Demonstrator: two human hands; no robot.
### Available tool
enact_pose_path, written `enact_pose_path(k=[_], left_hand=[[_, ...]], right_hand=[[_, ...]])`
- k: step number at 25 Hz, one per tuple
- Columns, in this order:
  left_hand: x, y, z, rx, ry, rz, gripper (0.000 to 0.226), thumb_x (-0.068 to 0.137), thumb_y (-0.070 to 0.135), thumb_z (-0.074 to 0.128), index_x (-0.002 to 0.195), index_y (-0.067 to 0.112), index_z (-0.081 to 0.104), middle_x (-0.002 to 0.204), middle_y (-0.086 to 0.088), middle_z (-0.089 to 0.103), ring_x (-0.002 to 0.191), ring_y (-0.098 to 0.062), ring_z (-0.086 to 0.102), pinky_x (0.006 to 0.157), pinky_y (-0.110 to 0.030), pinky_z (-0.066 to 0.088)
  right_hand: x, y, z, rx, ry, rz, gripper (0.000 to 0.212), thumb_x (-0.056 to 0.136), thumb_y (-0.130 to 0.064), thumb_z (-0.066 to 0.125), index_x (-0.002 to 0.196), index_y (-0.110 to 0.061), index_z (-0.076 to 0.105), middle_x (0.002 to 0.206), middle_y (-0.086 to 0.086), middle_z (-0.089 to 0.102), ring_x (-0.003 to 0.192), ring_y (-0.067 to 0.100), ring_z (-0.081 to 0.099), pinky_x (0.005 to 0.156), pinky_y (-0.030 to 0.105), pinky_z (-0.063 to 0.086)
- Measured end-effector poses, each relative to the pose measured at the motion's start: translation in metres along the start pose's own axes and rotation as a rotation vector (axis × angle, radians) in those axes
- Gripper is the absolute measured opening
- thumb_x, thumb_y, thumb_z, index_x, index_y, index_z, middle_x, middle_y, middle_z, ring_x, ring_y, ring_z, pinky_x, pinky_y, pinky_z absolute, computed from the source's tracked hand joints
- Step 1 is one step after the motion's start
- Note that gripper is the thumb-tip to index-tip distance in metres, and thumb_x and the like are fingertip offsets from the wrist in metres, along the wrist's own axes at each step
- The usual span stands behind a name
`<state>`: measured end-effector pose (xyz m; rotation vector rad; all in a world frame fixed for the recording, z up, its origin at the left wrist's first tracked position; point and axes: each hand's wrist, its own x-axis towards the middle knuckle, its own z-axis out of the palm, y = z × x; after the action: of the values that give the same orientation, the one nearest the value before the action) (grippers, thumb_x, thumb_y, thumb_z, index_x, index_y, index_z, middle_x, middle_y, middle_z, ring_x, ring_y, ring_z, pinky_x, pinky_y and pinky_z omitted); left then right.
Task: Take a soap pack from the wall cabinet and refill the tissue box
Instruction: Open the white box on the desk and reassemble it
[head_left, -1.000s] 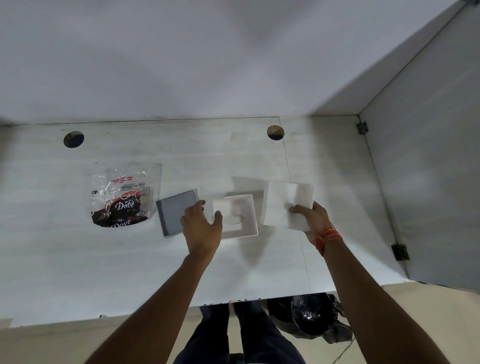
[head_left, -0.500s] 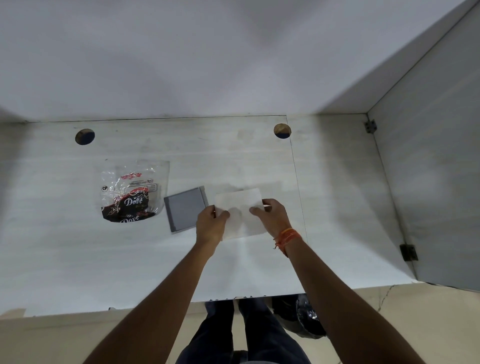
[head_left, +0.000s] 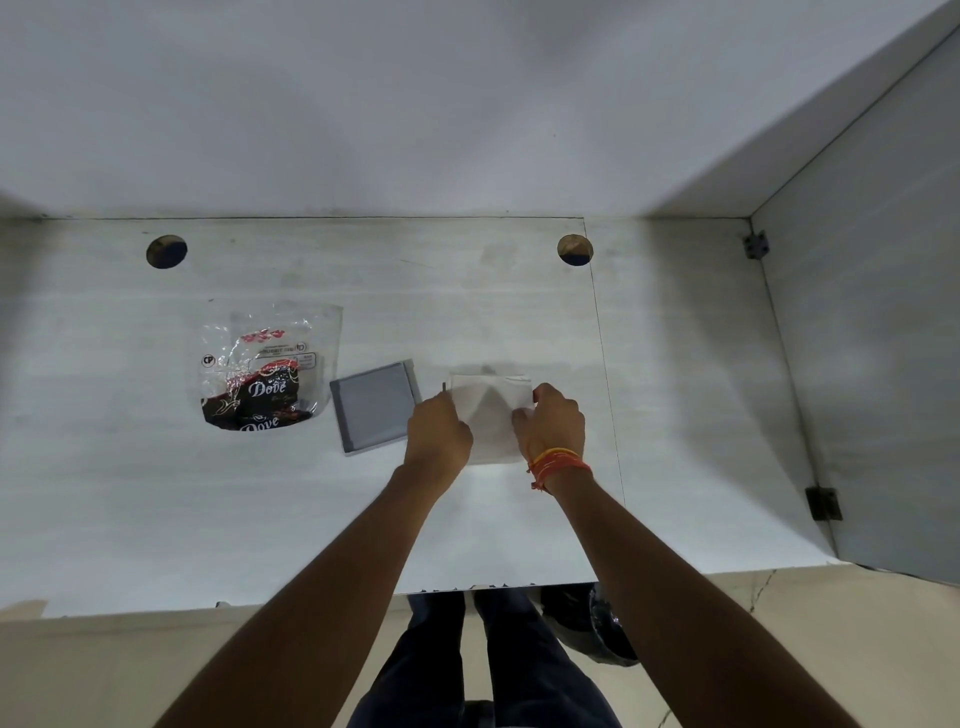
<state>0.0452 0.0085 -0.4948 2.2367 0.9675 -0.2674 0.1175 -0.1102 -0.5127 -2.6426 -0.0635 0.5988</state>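
Both hands' fingers, left hand (head_left: 439, 434) and right hand (head_left: 551, 423), pinch the white folded tissue stack (head_left: 491, 415), which could crumple if pressed unevenly into the box hidden beneath.

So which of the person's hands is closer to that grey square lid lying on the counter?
The left. The left hand is right beside the grey lid, at its right edge, though contact is unclear. The right hand is farther off, on the other side of the white tissue stack both hands press on.
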Motion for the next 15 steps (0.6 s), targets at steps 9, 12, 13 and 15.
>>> enact_pose_path(k=[9, 12, 13, 15], left_hand=[[0.009, -0.002, 0.0, 0.138, -0.041, -0.04, 0.023, 0.083, 0.009, 0.049, 0.102, 0.001, 0.06, 0.103, -0.019, 0.064, 0.093, -0.036, 0.063, 0.072, -0.031, 0.041], [0.013, -0.006, -0.003, 0.095, -0.049, -0.108, 0.028, 0.083, 0.003, 0.051, 0.111, 0.003, 0.052, 0.108, -0.019, 0.062, 0.099, -0.038, 0.062, 0.078, -0.037, 0.048], [0.013, -0.007, -0.003, 0.061, -0.04, -0.114, 0.031, 0.084, 0.003, 0.052, 0.115, 0.004, 0.05, 0.11, -0.018, 0.06, 0.1, -0.038, 0.062, 0.08, -0.039, 0.049], [0.011, -0.009, -0.002, -0.002, 0.004, -0.038, 0.029, 0.084, 0.0, 0.052, 0.112, 0.009, 0.048, 0.11, -0.014, 0.055, 0.092, -0.037, 0.063, 0.078, -0.04, 0.05]], right_hand=[[0.014, -0.004, 0.003, -0.087, -0.089, 0.047, 0.031, 0.076, -0.018, 0.062, 0.104, -0.01, 0.056, 0.1, 0.013, 0.066, 0.097, 0.035, 0.062, 0.078, 0.036, 0.053], [0.018, 0.001, 0.008, -0.035, -0.148, 0.104, 0.039, 0.078, -0.021, 0.064, 0.114, -0.01, 0.053, 0.109, 0.014, 0.064, 0.103, 0.037, 0.061, 0.081, 0.036, 0.05], [0.018, 0.003, 0.01, 0.007, -0.169, 0.107, 0.04, 0.079, -0.021, 0.063, 0.115, -0.01, 0.053, 0.11, 0.014, 0.065, 0.103, 0.036, 0.061, 0.081, 0.035, 0.049], [0.016, 0.008, 0.011, 0.118, -0.175, 0.09, 0.04, 0.079, -0.021, 0.062, 0.118, -0.012, 0.053, 0.109, 0.012, 0.066, 0.099, 0.033, 0.062, 0.081, 0.033, 0.049]])
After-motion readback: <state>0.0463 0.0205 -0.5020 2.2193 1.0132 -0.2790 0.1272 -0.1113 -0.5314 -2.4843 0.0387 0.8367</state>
